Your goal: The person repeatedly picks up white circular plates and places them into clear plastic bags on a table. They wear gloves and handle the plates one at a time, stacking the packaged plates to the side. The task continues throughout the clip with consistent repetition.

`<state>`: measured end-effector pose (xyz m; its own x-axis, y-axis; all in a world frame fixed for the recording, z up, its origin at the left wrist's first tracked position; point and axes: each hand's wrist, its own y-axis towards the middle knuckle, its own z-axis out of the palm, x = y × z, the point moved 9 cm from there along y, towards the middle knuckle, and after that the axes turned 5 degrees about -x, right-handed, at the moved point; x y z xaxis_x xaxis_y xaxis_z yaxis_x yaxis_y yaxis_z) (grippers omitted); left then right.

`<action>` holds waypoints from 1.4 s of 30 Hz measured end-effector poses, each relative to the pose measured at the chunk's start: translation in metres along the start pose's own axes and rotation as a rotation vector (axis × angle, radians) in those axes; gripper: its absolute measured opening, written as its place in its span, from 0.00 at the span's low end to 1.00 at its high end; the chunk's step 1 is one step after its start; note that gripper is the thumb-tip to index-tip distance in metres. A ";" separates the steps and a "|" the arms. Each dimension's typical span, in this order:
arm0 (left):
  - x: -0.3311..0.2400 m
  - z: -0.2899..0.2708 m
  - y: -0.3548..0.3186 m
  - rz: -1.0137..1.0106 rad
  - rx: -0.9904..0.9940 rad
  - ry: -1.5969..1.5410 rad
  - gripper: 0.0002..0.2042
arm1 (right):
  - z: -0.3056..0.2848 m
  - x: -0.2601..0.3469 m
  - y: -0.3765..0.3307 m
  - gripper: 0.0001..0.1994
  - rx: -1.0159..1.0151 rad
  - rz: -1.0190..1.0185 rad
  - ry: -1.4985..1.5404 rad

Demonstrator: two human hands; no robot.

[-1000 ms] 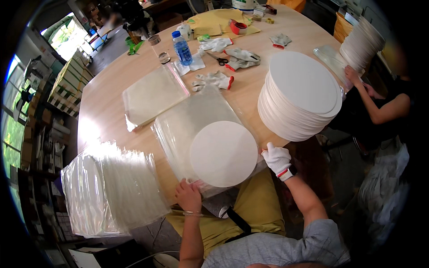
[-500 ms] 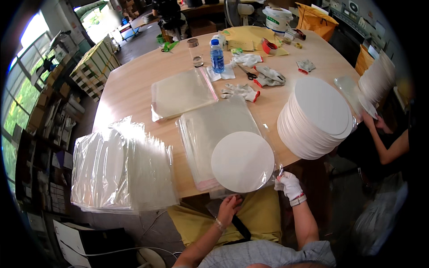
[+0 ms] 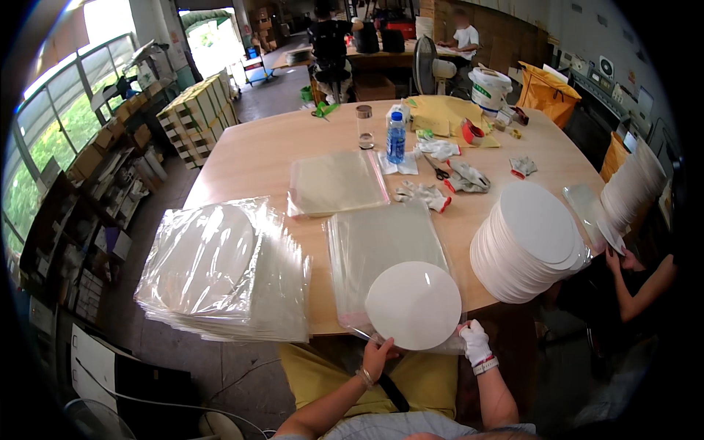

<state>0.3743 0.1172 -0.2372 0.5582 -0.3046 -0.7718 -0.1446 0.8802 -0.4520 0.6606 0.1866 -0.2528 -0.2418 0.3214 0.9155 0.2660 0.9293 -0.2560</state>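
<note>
A white round disc (image 3: 413, 304) lies at the table's near edge, on the open end of a stack of clear plastic bags (image 3: 381, 246). My left hand (image 3: 378, 357), bare, pinches the bag's lower edge just under the disc. My right hand (image 3: 474, 341), in a white glove, grips the bag edge at the disc's right side. A tall stack of the same white discs (image 3: 526, 242) stands to the right on the wooden table (image 3: 257, 158).
A pile of bagged discs (image 3: 220, 268) sits at the left near corner. Another bag stack (image 3: 335, 183), a water bottle (image 3: 396, 137), gloves (image 3: 422, 194), scissors and tape lie farther back. Another person's hand (image 3: 616, 258) holds discs at right.
The view has swung left and down. My left hand has slid from the disc's left side to under it; my gloved right hand stays at the disc's right edge.
</note>
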 end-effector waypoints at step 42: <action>-0.442 -0.149 -0.131 1.120 -0.732 1.921 0.26 | -0.078 0.302 -0.063 0.01 -0.424 -1.218 -0.733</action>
<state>0.0252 0.0819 0.0966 -0.9713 -0.2262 0.0737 -0.1387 0.7901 0.5971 0.6438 0.2105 0.0641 -0.8816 -0.4600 0.1058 -0.2261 0.6084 0.7607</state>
